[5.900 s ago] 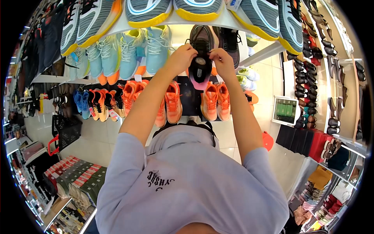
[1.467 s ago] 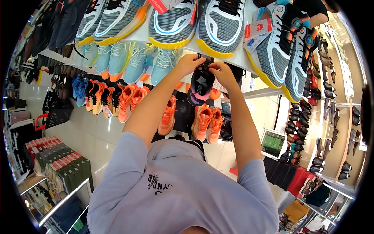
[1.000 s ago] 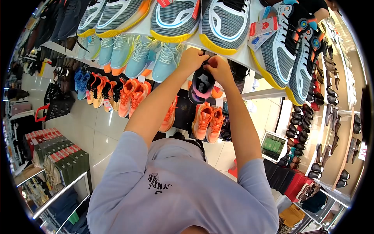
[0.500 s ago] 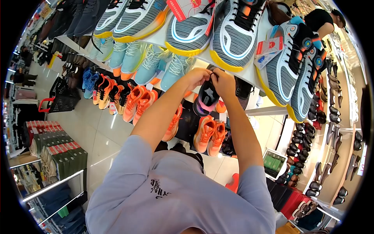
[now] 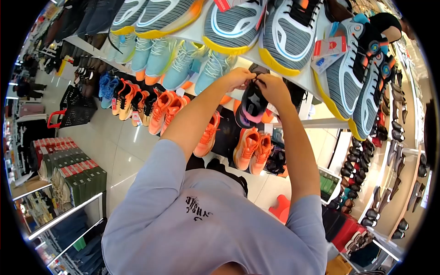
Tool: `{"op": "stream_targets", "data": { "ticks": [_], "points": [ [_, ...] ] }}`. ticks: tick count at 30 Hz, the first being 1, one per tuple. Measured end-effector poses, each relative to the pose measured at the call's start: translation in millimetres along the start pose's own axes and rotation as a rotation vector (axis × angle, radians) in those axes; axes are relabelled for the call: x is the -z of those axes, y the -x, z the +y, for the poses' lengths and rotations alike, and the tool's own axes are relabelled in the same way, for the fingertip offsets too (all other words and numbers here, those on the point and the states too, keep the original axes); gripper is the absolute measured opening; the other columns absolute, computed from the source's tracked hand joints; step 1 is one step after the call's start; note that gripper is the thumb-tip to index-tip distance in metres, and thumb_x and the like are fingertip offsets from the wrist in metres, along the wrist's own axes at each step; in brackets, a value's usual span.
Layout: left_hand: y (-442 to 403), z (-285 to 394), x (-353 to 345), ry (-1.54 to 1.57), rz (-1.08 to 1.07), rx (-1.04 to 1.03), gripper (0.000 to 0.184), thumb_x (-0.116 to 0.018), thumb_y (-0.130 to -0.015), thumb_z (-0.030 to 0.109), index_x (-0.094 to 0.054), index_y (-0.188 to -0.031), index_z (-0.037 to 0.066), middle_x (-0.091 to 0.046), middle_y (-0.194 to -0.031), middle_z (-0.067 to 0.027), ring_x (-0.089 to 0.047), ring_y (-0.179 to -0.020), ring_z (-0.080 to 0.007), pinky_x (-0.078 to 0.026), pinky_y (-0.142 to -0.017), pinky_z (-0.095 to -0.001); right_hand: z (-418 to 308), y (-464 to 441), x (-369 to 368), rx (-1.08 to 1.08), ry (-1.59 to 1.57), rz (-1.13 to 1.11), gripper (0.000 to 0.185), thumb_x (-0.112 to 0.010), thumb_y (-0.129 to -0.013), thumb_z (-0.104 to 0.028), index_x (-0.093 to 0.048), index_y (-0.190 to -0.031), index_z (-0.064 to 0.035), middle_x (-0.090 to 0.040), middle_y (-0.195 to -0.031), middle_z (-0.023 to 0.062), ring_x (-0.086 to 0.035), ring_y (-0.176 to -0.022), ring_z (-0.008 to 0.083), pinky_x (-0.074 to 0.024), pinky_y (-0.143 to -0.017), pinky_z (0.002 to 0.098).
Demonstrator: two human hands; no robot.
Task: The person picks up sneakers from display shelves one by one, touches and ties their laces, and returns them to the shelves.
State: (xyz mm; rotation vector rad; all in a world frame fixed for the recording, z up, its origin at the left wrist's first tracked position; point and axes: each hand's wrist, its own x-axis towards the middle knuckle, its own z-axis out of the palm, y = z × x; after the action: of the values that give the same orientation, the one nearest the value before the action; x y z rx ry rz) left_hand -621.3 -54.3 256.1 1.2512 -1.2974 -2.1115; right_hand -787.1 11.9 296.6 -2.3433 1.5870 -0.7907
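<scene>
A black sneaker with pink and purple at its heel end (image 5: 252,104) hangs at the shelf front, between my forearms. My left hand (image 5: 239,78) has its fingers pinched at the far end of this sneaker. Right beside it, my right hand (image 5: 274,89) is closed at the same spot, its fingertips almost touching the left ones. Whether they grip laces or the upper is too small to tell. Light-blue sneakers (image 5: 181,66) stand left of my hands, and a grey-striped sneaker with a yellow sole (image 5: 289,36) sits on the shelf above.
Orange sneakers (image 5: 247,149) line the lower rack below my hands. A black basket with a red handle (image 5: 78,109) stands on the floor at left, beyond stacked shoe boxes (image 5: 78,172). Another person's arm (image 5: 387,31) shows at upper right. Shoe racks run along the right.
The view has shifted slightly, so the shelves appear farther right. Both hands stay close together at the black sneaker, with their fingers a little rearranged.
</scene>
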Motion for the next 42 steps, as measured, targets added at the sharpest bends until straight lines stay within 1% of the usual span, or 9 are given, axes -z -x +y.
{"op": "stream_targets", "data": {
  "ticks": [10, 13, 18, 22, 27, 31, 36, 39, 42],
  "points": [
    [25.3, -48.4, -11.5, -0.131, 0.475, -0.238, 0.029, -0.059, -0.09, 0.03, -0.061, -0.088, 0.0, -0.058, -0.074, -0.0053, -0.054, -0.055, -0.0127, -0.043, -0.041, -0.0247, -7.5, 44.5, 0.9, -0.67, -0.365, 0.13, 0.035, -0.065, -0.084, -0.03, -0.064, -0.107, -0.0037, -0.068, -0.089, 0.0133, -0.067, -0.081, 0.0244, -0.0494, -0.072, 0.0321],
    [49.6, -48.1, -25.7, -0.008, 0.344, -0.022, 0.031, -0.055, -0.092, 0.034, -0.055, -0.103, 0.006, -0.058, -0.094, -0.0026, -0.058, -0.079, -0.0141, -0.048, -0.063, -0.0315, -20.1, 66.5, -7.7, -0.767, -0.455, 0.257, 0.076, -0.074, -0.074, -0.035, -0.043, -0.131, 0.0046, -0.051, -0.124, 0.0268, -0.056, -0.108, 0.0346, -0.0458, -0.09, 0.0367],
    [74.8, -67.8, -48.1, 0.338, 0.22, -0.11, 0.036, -0.05, -0.095, 0.034, -0.046, -0.121, 0.009, -0.054, -0.111, -0.0048, -0.052, -0.1, -0.0118, -0.043, -0.081, -0.0265, -56.7, 74.8, -17.0, -0.649, -0.285, 0.201, 0.063, -0.066, -0.074, -0.019, -0.044, -0.129, 0.0011, -0.056, -0.115, 0.0284, -0.057, -0.104, 0.0407, -0.0452, -0.089, 0.0426],
    [105.0, -66.1, -51.4, 0.324, 0.108, -0.108, 0.046, -0.051, -0.093, 0.037, -0.045, -0.128, 0.008, -0.048, -0.129, -0.005, -0.044, -0.122, -0.0186, -0.031, -0.101, -0.0399, -54.2, 88.6, -10.9, -0.794, -0.231, 0.218, 0.052, -0.049, -0.072, -0.004, -0.052, -0.125, -0.0055, -0.062, -0.096, 0.0277, -0.059, -0.095, 0.044, -0.0463, -0.085, 0.0438],
    [164.6, -64.2, -4.5, 0.498, 0.196, -0.037, 0.061, -0.049, -0.093, 0.049, -0.038, -0.133, 0.004, -0.043, -0.134, -0.0129, -0.046, -0.122, -0.029, -0.044, -0.094, -0.0493, -85.8, 161.1, 56.4, -0.6, -0.38, 0.15, 0.052, -0.044, -0.069, 0.004, -0.058, -0.118, -0.0047, -0.063, -0.104, 0.0227, -0.06, -0.101, 0.0383, -0.0461, -0.088, 0.0393],
    [215.2, -63.0, 18.1, 0.684, -0.169, 0.226, 0.062, -0.05, -0.091, 0.049, -0.04, -0.134, 0.005, -0.05, -0.127, -0.0125, -0.047, -0.12, -0.0263, -0.044, -0.095, -0.0448, -94.5, 176.2, 103.7, -0.292, -0.22, -0.198, 0.057, -0.052, -0.062, 0.007, -0.065, -0.112, -0.0167, -0.067, -0.105, 0.0094, -0.063, -0.097, 0.0292, -0.0501, -0.082, 0.0341],
    [232.4, -69.5, -6.3, -0.151, -0.415, -0.028, 0.065, -0.074, -0.078, 0.026, -0.045, -0.132, 0.004, -0.052, -0.126, -0.0089, -0.047, -0.12, -0.0189, -0.036, -0.104, -0.0358, -119.4, 114.9, 108.0, -0.099, -0.128, -0.549, 0.048, -0.057, -0.064, 0.004, -0.068, -0.105, -0.0185, -0.069, -0.097, 0.003, -0.064, -0.084, 0.0271, -0.0502, -0.071, 0.0371],
    [240.7, -72.9, -4.2, -0.036, -0.282, 0.116, 0.071, -0.079, -0.07, 0.012, -0.044, -0.131, 0.001, -0.054, -0.125, -0.0108, -0.054, -0.114, -0.0204, -0.045, -0.097, -0.0376, -89.8, 90.2, 80.7, -0.117, 0.086, -0.537, 0.041, -0.065, -0.066, -0.004, -0.068, -0.105, -0.0165, -0.068, -0.099, 0.0069, -0.063, -0.085, 0.0288, -0.0497, -0.073, 0.0391],
    [241.6, -113.7, 3.0, 0.296, -0.195, 0.211, 0.071, -0.079, -0.072, 0.014, -0.042, -0.13, -0.001, -0.058, -0.118, -0.0125, -0.063, -0.1, -0.0224, -0.052, -0.089, -0.0357, -47.7, 105.9, 72.1, -0.113, -0.203, -0.03, 0.043, -0.069, -0.073, -0.014, -0.059, -0.113, -0.0014, -0.062, -0.11, 0.0113, -0.061, -0.097, 0.0236, -0.0485, -0.082, 0.034]
  ]
}}
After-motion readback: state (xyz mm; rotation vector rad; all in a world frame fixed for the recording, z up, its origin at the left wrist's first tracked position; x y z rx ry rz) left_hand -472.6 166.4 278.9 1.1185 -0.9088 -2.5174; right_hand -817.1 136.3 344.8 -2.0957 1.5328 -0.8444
